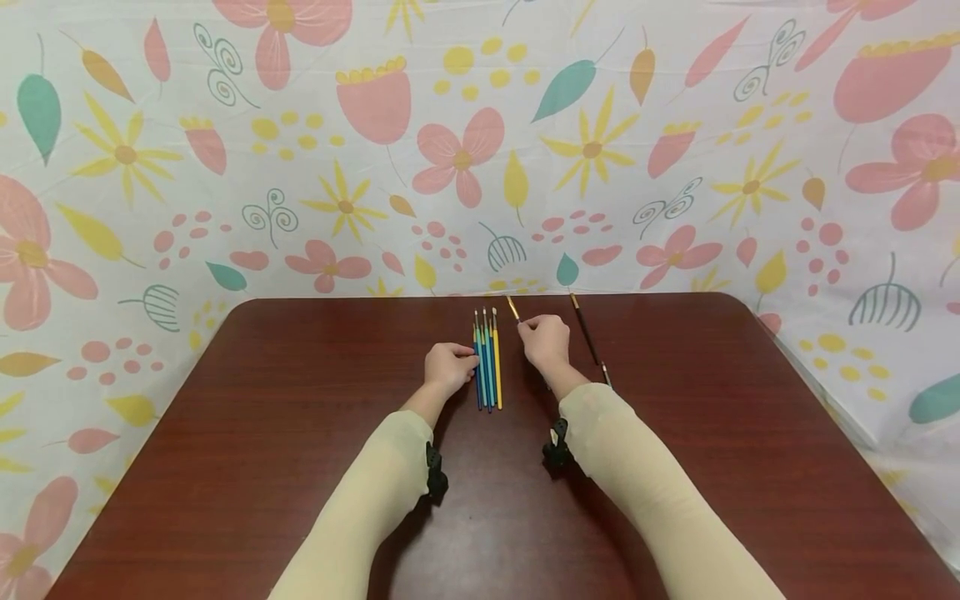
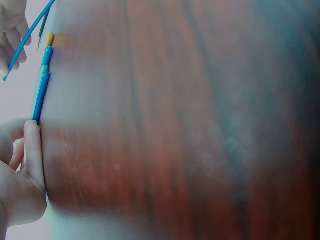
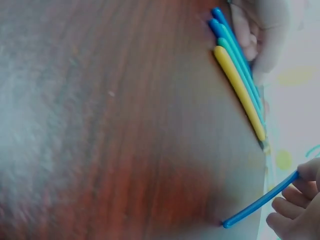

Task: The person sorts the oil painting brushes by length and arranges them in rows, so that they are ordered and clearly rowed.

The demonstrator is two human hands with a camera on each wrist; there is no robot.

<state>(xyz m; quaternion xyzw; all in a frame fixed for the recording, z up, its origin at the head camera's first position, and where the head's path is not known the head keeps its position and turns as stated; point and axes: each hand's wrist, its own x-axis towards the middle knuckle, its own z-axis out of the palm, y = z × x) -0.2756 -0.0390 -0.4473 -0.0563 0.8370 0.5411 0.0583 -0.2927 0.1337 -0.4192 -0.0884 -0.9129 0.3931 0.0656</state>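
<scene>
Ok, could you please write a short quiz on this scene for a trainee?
1. True or false: in the head view, the yellow brush is rightmost among the grouped brushes.
2. What colour handle does the right grip hold? A) yellow, B) blue, C) black
3. In the head view, the left grip is at which side of the group?

Key: 1. True. 2. B, the blue brush. 3. Left.

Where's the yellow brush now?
Head view: the yellow brush lies on the table, at the right end of its row, beside the blue and teal brushes, between the left hand and the right hand.
</scene>
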